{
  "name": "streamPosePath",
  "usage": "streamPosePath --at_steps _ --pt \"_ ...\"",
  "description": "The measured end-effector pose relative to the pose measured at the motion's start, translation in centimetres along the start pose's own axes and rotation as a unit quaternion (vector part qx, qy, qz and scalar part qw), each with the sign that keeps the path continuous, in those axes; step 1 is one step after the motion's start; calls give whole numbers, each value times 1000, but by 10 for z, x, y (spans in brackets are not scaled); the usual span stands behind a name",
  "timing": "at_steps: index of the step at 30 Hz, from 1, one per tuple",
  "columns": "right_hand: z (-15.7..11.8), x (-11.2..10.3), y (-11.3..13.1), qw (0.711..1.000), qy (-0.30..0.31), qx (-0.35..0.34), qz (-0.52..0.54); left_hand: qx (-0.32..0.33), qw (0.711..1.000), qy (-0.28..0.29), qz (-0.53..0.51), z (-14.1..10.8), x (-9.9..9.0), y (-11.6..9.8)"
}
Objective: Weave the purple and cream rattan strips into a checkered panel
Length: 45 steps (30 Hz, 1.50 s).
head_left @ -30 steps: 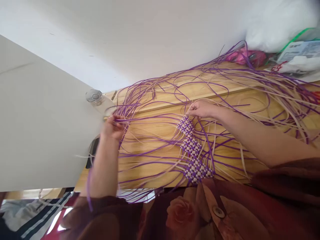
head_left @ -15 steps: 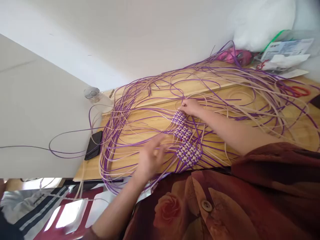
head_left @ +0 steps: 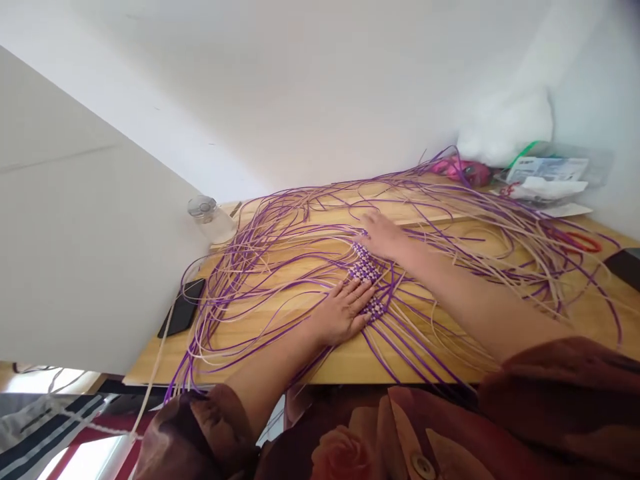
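A purple and cream checkered woven piece [head_left: 364, 268] lies on the wooden table, with long loose strands fanning out from both its sides. My left hand [head_left: 343, 312] rests flat on its near section, fingers stretched out and covering part of the weave. At the far end of the piece, my right hand [head_left: 379, 235] lies palm down over the edge, its fingers apart. Nothing shows gripped in either hand. Purple and cream strands [head_left: 420, 353] run from the near end toward the table's front edge.
A black phone [head_left: 183, 308] lies at the table's left edge, near a clear plastic container [head_left: 214, 219]. To the right are orange-red scissor handles [head_left: 577, 241] among strands, a dark object [head_left: 624, 267], and papers in a plastic bag [head_left: 547, 172]. A wall rises behind.
My left hand has come down flat onto the near section of the weave. My right fingers have gone from pinching at the far end to lying spread. The view has tilted up.
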State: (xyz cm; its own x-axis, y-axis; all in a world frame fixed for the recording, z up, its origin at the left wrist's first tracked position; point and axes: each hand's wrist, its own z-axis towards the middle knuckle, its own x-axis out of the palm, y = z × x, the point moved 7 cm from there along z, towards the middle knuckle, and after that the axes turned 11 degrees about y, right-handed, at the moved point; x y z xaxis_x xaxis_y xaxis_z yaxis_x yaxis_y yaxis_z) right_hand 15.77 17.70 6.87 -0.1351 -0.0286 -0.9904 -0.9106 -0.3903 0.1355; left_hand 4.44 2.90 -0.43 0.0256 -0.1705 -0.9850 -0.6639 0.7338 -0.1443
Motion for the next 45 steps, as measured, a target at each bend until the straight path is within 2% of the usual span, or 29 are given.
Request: streamPosePath --at_steps 2,4,7,10,13,18,21,23,25,27,28,30,32,33,34,35,38,41,43,45 --pt "-3 32 13 998 59 -37 -2 -4 1000 -6 7 0 -2 -1" --pt "-4 59 16 995 95 -35 3 -19 1000 -2 9 2 -1 -6" --pt "0 77 13 993 118 -24 18 -85 996 -8 4 5 1 -20" --pt "4 78 8 992 118 -21 36 -130 991 -35 -11 5 5 -42" --pt "9 74 3 992 112 -14 61 -121 990 -51 -41 -2 7 -54" --pt "15 58 -18 990 84 -14 116 -87 991 -35 -98 -24 3 -33" --pt "0 45 -39 989 68 -5 131 -74 985 -45 -150 -39 -1 -20" --pt "-17 39 -49 989 67 -6 132 -52 974 -78 -207 -53 -5 -20" --pt "-36 37 -55 989 63 -15 130 -41 947 -152 -281 -72 -11 -23" --pt "-53 39 -59 990 55 -23 128 -82 896 -244 -360 -98 -15 -24" --pt "-60 41 -61 990 48 -25 127 -116 867 -272 -401 -111 -13 -26" --pt "-70 44 -62 992 16 -32 122 -184 815 -255 -487 -129 1 -32" --pt "-75 46 -60 992 -30 -48 112 -211 768 -192 -573 -137 17 -43" --pt "-77 47 -58 991 -50 -56 107 -212 756 -167 -597 -140 22 -49" --pt "-77 48 -57 991 -63 -62 103 -208 755 -155 -602 -141 23 -52" --pt "-77 49 -55 990 -69 -65 100 -203 768 -159 -586 -143 22 -54" --pt "-77 51 -49 990 -72 -68 96 -177 849 -210 -451 -147 6 -55" --pt "-79 49 -46 990 -78 -71 89 -141 918 -215 -302 -142 0 -64" --pt "-80 48 -45 991 -81 -70 84 -120 939 -222 -234 -138 2 -71" --pt "-80 47 -45 991 -82 -66 80 -90 942 -256 -196 -137 2 -79"
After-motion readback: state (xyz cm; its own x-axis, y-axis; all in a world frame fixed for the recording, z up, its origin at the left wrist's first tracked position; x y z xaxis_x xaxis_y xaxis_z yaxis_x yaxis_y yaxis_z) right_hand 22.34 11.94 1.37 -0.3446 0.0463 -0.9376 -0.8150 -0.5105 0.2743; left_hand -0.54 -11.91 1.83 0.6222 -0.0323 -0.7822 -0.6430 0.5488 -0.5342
